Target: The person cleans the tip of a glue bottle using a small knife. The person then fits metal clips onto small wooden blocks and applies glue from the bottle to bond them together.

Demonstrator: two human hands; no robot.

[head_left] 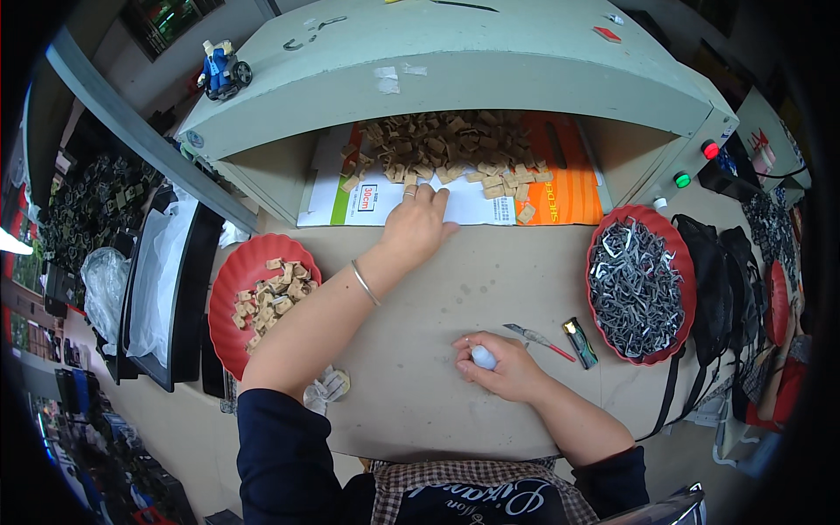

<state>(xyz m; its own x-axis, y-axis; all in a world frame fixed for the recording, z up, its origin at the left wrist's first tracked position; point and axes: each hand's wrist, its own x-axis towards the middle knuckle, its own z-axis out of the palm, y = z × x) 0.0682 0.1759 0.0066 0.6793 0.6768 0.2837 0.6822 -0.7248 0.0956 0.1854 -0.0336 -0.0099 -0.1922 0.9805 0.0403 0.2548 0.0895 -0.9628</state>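
Note:
My left hand reaches forward to the mouth of a pale green cabinet. Its fingers are stretched out at the near edge of a heap of small tan blocks, and no block shows clearly in its grasp. Flattened printed cardboard lies under the heap. Over the middle right of the table, my right hand is closed around a pale bluish-white object with a rounded end; the rest of it is hidden in the palm. A slim pointed tool with a red handle lies just beyond that hand.
At the left stands a red scalloped bowl of tan blocks, partly behind my left forearm. Another red bowl at the right holds many dark metal clips. Nearby are a black-green cylinder, crumpled wrapping and a black bin. The cabinet overhangs the heap.

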